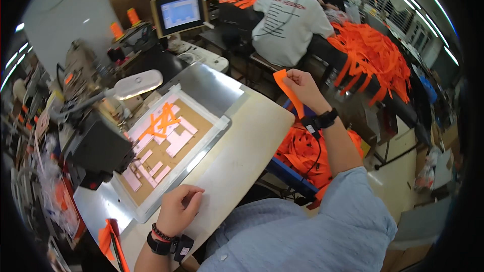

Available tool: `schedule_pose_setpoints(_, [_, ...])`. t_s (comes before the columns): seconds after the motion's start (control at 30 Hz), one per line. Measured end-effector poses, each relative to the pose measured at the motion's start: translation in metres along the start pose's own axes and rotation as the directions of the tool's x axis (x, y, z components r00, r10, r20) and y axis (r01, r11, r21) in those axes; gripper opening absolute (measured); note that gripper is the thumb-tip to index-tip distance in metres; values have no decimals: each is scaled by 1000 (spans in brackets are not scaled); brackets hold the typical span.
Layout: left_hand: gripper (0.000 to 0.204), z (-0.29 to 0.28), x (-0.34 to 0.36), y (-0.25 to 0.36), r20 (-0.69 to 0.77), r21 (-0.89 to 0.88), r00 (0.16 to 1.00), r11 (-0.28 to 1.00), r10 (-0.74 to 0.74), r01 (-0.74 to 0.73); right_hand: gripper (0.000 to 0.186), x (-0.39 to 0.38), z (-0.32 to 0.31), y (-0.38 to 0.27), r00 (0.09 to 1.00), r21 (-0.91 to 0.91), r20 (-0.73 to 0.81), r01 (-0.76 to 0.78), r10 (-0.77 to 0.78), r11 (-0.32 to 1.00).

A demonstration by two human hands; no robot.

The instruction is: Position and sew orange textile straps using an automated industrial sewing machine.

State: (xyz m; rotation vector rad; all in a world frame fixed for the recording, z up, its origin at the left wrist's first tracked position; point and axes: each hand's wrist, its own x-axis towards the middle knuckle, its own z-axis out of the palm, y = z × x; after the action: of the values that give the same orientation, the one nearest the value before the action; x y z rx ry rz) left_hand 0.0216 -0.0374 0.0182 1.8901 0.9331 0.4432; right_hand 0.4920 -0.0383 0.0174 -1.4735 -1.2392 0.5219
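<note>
My right hand [301, 85] is raised beyond the worktable's right corner, pinching a short orange strip [289, 88] that hangs down. My left hand [177, 205] rests near the front edge of the pale worktable [239, 151], fingers loosely curled with nothing visible in them. Left of it, a brown board [181, 111] in a metal frame carries pink template pieces [176, 142] with crossed orange strips [161, 121] on top. A dark machine head [98, 146] overhangs the board's left side. An orange piece with a dark tool [108, 238] lies at the lower left.
A heap of orange straps [287, 146] sits below the right corner. Two co-workers [290, 25] [334, 0] sit behind, beside a long dark bench piled with straps [373, 55]. A screen [179, 12], lamp [138, 83] and orange thread cones [133, 16] stand at the back left.
</note>
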Motion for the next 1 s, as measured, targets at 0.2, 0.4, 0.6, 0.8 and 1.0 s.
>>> schedule_pose_setpoints(0.2, [27, -7, 17, 0, -83, -452, 993, 891, -79, 33, 15, 17, 106, -111, 704, -191, 710, 164, 21, 968])
schedule_pose_setpoints(0.4, [29, -23, 23, -11, -222, -668, 952, 744, -211, 9, 20, 18, 235, -149, 191, -109, 980, 286, 55, 952])
schedule_pose_setpoints(0.6, [27, -42, 26, -33, -320, -710, 869, 703, -376, 43, 16, 31, 278, -141, 91, -80, 993, -7, 80, 997])
schedule_pose_setpoints(0.8, [20, -46, 27, -40, -378, -648, 848, 760, -371, 43, 15, 45, 277, -120, 221, -24, 975, -74, 40, 997])
schedule_pose_setpoints(1.0, [13, -42, 23, -37, -646, -228, 762, 965, -51, -129, 36, 50, 264, -119, 56, 84, 996, -489, -65, 868])
